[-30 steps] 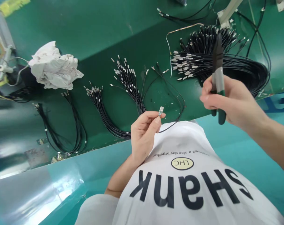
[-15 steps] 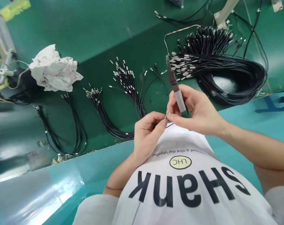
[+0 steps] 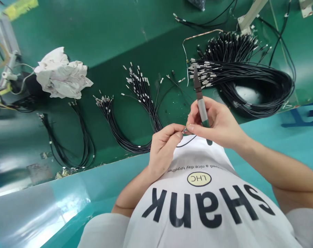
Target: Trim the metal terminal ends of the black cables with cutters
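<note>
My left hand (image 3: 164,148) pinches the small metallic end (image 3: 184,130) of a thin black cable (image 3: 187,143) between thumb and forefinger. The cable loops down over the white shirt. At the same end, the thumb and fingertips of my right hand (image 3: 214,120) are closed, almost touching my left fingertips. My right hand also carries a knife-like tool (image 3: 200,96), with a dark pointed blade, a grey middle and a dark green end. Its tip points up and away from the cable end. The fingers partly hide the small end piece.
Bundles of black cables with pale tips lie on the green table (image 3: 115,31): a large coil (image 3: 272,74) at right, a curved bundle (image 3: 120,136) in the middle, another (image 3: 86,144) at left. A crumpled white cloth (image 3: 62,74) and a thin bent wire (image 3: 198,35) lie there too.
The tool in my right hand has shifted slightly right, and its lower end now shows. Both hands have moved a little right, still together at the cable end, and more of the cable loop shows.
</note>
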The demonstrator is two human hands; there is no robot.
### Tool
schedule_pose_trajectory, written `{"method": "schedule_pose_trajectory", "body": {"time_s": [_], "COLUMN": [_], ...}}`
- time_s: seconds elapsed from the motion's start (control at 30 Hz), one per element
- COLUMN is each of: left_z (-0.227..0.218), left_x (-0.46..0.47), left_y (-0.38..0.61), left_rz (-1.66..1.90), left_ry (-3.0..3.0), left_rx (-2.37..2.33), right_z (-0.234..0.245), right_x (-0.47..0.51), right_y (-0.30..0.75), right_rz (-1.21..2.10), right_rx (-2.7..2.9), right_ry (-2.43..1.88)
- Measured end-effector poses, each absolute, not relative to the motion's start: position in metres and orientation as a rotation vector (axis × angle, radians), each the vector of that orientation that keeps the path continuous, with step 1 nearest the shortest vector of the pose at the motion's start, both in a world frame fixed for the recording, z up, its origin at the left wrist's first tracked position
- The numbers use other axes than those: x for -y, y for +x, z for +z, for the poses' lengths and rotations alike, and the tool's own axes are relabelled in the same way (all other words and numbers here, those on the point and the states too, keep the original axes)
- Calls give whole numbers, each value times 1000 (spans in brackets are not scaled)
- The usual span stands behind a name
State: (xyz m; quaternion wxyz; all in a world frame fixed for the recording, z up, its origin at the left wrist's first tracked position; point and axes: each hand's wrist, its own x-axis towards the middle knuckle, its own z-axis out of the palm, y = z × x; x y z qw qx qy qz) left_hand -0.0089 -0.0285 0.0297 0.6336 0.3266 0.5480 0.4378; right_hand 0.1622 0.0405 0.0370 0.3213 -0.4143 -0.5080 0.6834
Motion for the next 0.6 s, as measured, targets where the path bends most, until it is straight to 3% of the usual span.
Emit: {"method": "schedule_pose_trajectory", "body": {"time_s": [0.37, 0.6], "left_z": [34, 38], "left_x": [26, 25], "left_y": [-16, -14], "left_rz": [925, 1041], "left_ry": [837, 1479], "left_rx": [-1180, -1486], "right_z": [35, 35], "right_x": [-32, -28], "right_y": [167, 178], "right_rz": [1662, 1739], "right_rx": [1379, 1386], "right_ry": [-987, -972]}}
